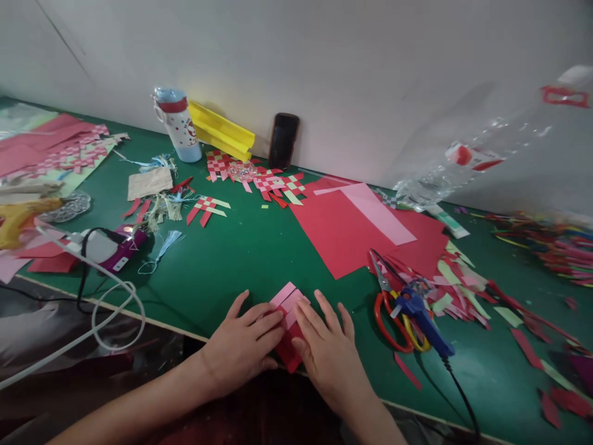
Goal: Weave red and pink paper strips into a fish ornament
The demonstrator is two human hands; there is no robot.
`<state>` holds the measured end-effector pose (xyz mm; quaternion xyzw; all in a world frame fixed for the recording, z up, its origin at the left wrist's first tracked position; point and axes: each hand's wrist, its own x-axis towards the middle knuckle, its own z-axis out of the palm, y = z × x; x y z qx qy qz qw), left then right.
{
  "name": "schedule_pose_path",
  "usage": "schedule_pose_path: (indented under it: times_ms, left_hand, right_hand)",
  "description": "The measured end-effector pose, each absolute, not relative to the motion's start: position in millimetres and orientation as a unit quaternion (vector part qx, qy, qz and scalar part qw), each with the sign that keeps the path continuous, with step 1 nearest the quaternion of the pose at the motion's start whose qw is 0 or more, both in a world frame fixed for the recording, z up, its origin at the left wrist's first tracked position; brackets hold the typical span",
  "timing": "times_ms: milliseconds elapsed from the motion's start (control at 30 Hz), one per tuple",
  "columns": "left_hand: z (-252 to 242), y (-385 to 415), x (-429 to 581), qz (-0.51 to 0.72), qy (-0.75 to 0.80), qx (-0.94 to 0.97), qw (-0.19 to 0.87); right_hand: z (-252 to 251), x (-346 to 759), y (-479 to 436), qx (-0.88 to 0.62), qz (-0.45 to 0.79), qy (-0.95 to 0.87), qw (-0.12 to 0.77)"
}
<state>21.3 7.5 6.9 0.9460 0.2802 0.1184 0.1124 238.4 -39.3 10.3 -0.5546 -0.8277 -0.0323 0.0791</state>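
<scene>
Presently I have both hands in view through the head camera, at the near edge of the green worktop [250, 247]. The work in hand, a folded pink and red paper piece [290, 318], lies between them, its lower end by the worktop's edge. The left hand [250, 337] rests its fingertips on the piece from the left. The right hand [327, 343] does likewise from the right, some fingers on the pink part, thumb beside the red part. State of grip: fingers extended and spread on both hands, neither closed into a fist; whether either pinches the paper between thumb and fingers, I cannot tell.

To the right of the right hand, I record scissors [387, 295] with red and yellow handles, and against them a blue tool [426, 318] with a black cable. Beyond these lie red paper sheets [331, 238], a pink strip [375, 213] on top. Woven checkered pieces [269, 182] are grouped near the wall, below a phone [284, 141] propped upright. Farther left stands a decorated drinking bottle [178, 127], a yellow channel-shaped piece [222, 130] just beside it. A blue tassel [170, 242] lies apart from the left hand.
</scene>
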Motion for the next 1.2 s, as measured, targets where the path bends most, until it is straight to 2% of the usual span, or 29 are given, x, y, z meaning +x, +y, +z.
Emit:
schedule_pose_path:
  times_ms: [200,300,433,533,600,733,967,1067,1200]
  left_hand:
    - [-1.3,7.5,19.8,0.118,0.280,0.947,0.109]
    - [-1.4,6.6,17.6,0.155,0.279,0.942,0.104]
    - [0.2,3.2,12.8,0.212,0.304,0.925,0.085]
    - [-1.4,-0.2,11.2,0.201,0.307,0.928,0.064]
    - [-2.8,-3.5,12.3,0.181,0.288,0.939,0.055]
    - [-4.0,-13.6,16.5,0.184,0.282,0.940,0.054]
    - [-1.2,-17.5,19.3,0.304,0.274,0.907,0.097]
    - [8.4,-8.5,21.4,0.345,0.284,0.875,0.183]
    - [27.6,4.7,30.9,0.366,0.397,0.712,0.448]
  right_hand:
    - [5.2,241.7,-38.4,-0.565,-0.009,-0.822,0.069]
    - [1.0,244.9,-39.2,-0.556,0.010,-0.827,0.080]
    - [-4.1,249.7,-41.7,-0.565,0.033,-0.803,0.185]
    - [-4.5,252.1,-45.4,-0.584,0.056,-0.756,0.291]
    - [-3.5,253.2,-48.8,-0.593,0.062,-0.731,0.331]
    - [-0.8,254.4,-57.2,-0.600,0.064,-0.713,0.357]
    - [7.1,260.0,-64.7,-0.618,0.052,-0.689,0.376]
    - [8.6,264.0,-64.5,-0.629,0.087,-0.661,0.400]
    - [10.1,261.0,-61.4,-0.633,0.257,-0.565,0.463]
